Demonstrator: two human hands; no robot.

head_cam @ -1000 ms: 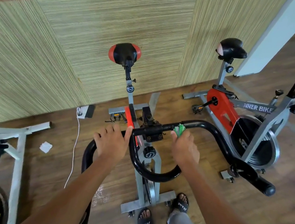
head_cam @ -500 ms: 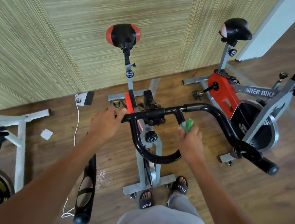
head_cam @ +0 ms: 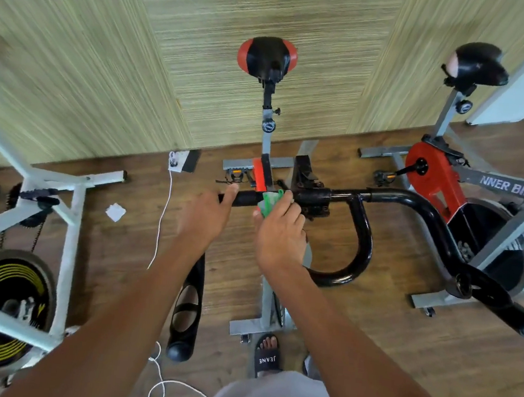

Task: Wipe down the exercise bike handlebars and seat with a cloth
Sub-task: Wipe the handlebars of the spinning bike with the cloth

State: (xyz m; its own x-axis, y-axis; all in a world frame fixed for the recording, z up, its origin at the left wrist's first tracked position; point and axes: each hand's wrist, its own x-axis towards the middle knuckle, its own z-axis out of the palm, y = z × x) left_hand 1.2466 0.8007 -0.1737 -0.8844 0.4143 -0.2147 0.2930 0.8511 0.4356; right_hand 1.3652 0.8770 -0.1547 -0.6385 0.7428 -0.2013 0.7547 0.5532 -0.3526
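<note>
R hand [head_cam: 281, 233]: mid-frame, my fingers curled round the green cloth [head_cam: 269, 201], pressing it on the bar's centre, just L of the stem clamp.
L hand [head_cam: 208, 213]: beside it, touching the bar w/ fingers curled loosely over it; how firm the grip was, I couldn't tell.
Bar [head_cam: 416, 204]: black, ran across mid-frame, curved down to the R edge; L end hung lower centre.
Seat [head_cam: 267, 56]: black w/ red sides, upper centre, vs the green wall, well apart from both my hands.
Other bikes: red one [head_cam: 433, 172] at R, white one [head_cam: 71, 196] at L.
Floor: wood; white cable [head_cam: 162, 219] left of centre, paper scrap [head_cam: 115, 212] near it.
Foot: my sandal [head_cam: 267, 355] at bottom centre by the bike base.
</note>
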